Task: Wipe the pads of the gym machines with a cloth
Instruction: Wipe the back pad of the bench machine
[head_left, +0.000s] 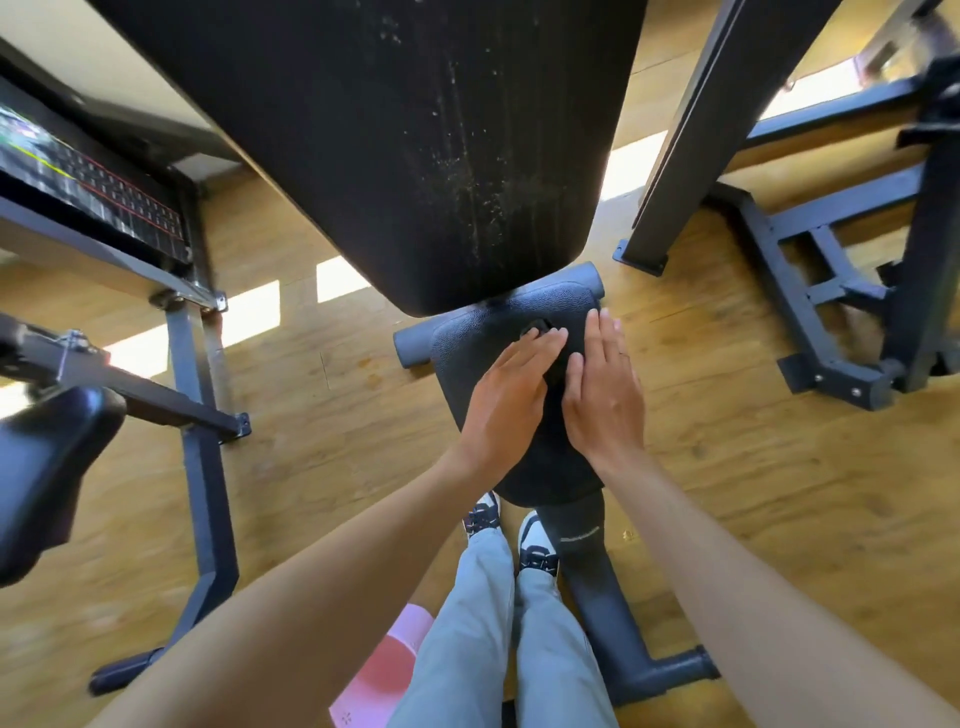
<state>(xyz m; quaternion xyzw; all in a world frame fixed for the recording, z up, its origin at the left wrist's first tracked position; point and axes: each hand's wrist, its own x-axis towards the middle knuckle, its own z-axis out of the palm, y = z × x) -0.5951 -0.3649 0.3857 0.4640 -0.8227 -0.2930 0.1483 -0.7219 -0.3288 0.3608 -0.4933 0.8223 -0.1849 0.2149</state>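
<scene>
Head view: left hand (506, 400) and right hand (602, 395) are lying flat on the seat pad (467, 353), fingers straight, gripping nothing. A small dark cloth (537, 328) seems to be peeking out at the left fingertips; can't confirm. Cloth should be light and limp, so press it flat. The pads are firm and fixed. Counting: back pad (395, 130), seat pad, one more pad (47, 467) at left. Three pads, two hands.
</scene>
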